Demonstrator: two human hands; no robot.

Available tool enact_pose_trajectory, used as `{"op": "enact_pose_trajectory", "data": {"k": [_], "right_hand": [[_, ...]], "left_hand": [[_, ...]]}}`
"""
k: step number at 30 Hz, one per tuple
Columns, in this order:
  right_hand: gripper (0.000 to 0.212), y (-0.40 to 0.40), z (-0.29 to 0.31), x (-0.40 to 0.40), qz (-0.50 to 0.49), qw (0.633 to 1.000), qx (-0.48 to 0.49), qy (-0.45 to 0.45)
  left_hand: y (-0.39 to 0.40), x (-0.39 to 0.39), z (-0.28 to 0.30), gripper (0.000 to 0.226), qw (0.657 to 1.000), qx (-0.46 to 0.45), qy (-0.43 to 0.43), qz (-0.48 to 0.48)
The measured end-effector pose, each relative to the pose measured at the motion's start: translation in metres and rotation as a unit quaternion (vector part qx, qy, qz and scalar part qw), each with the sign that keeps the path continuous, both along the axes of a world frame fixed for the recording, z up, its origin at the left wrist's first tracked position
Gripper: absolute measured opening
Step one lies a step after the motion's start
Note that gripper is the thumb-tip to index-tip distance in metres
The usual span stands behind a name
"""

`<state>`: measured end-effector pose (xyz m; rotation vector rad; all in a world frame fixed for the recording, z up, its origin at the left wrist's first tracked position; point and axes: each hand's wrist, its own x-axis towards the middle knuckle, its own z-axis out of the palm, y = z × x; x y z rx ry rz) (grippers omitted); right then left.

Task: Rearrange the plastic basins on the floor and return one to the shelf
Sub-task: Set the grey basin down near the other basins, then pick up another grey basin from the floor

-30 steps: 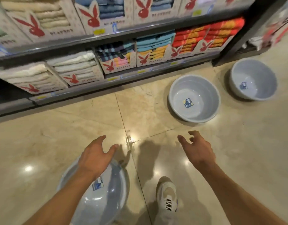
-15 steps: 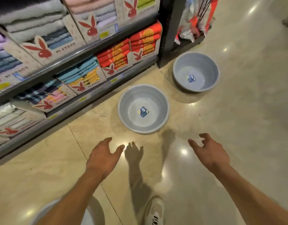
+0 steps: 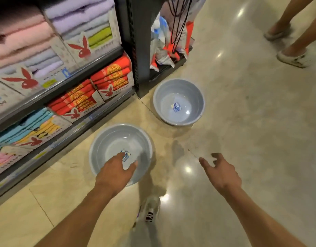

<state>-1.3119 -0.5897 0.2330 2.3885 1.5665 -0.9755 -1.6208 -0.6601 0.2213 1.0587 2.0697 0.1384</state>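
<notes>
Two grey plastic basins stand upright on the tiled floor (image 3: pixel 251 122). The near basin (image 3: pixel 107 139) sits at your 12 o'clock, just beside the foot of the shelf (image 3: pixel 68 132). The far basin (image 3: pixel 187 90) stands at 1 o'clock from the near one, apart from it, close to the dark upright post (image 3: pixel 137 50) at the end of the shelf. Each basin carries a small blue sticker on its inner bottom.

Your left hand (image 3: pixel 116 172) reaches out over the near basin, at its 6 o'clock rim. The fingers are spread and relaxed, and the hand holds nothing; whether it touches the basin cannot be told. Your right hand (image 3: pixel 221 172) hangs above bare floor at 3 o'clock from the near basin, well apart from both basins. Its fingers are loosely curled and spread, and it holds nothing.

The shelf at your 10 o'clock is stocked with folded towels (image 3: pixel 25 38) in boxes marked with a red rabbit. Your white shoe (image 3: pixel 150 209) stands at 6 o'clock from the near basin. Another person's legs (image 3: pixel 296 41) stand at 2 o'clock.
</notes>
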Motion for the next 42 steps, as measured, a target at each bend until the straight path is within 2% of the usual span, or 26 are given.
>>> {"op": "enact_pose_trajectory", "data": {"k": [5, 12, 20, 25, 27, 30, 34, 38, 42], "right_hand": [[0.071, 0.078, -0.025, 0.03, -0.048, 0.999, 0.01, -0.002], [0.071, 0.168, -0.077, 0.063, -0.05, 0.999, 0.007, -0.003], [0.079, 0.264, -0.184, 0.084, -0.008, 0.999, -0.043, -0.009], [0.085, 0.316, -0.254, 0.087, -0.001, 0.999, -0.033, -0.006], [0.088, 0.333, -0.276, 0.087, 0.007, 0.999, -0.035, -0.005], [0.093, 0.355, -0.305, 0.081, 0.026, 0.999, -0.039, 0.013], [0.07, 0.368, -0.323, 0.074, 0.025, 0.998, -0.039, 0.051], [0.051, 0.364, -0.313, 0.071, 0.019, 0.997, -0.021, 0.066], [0.059, 0.352, -0.27, 0.063, 0.062, 0.997, -0.022, 0.048]], "left_hand": [[0.096, 0.018, -0.029, 0.079, 1.0, -0.004, -0.024, -0.017], [0.197, 0.052, -0.085, 0.079, 0.999, -0.022, -0.029, -0.005], [0.28, 0.065, -0.192, 0.09, 0.993, -0.035, -0.034, 0.107], [0.311, 0.064, -0.257, 0.092, 0.985, -0.017, -0.039, 0.166], [0.326, 0.063, -0.28, 0.087, 0.981, -0.014, -0.049, 0.189], [0.34, 0.06, -0.309, 0.065, 0.974, 0.003, -0.085, 0.209], [0.343, 0.063, -0.328, 0.048, 0.965, 0.043, -0.092, 0.241], [0.335, 0.068, -0.319, 0.036, 0.96, 0.063, -0.081, 0.261], [0.312, 0.063, -0.295, 0.019, 0.956, 0.072, -0.092, 0.269]]}}
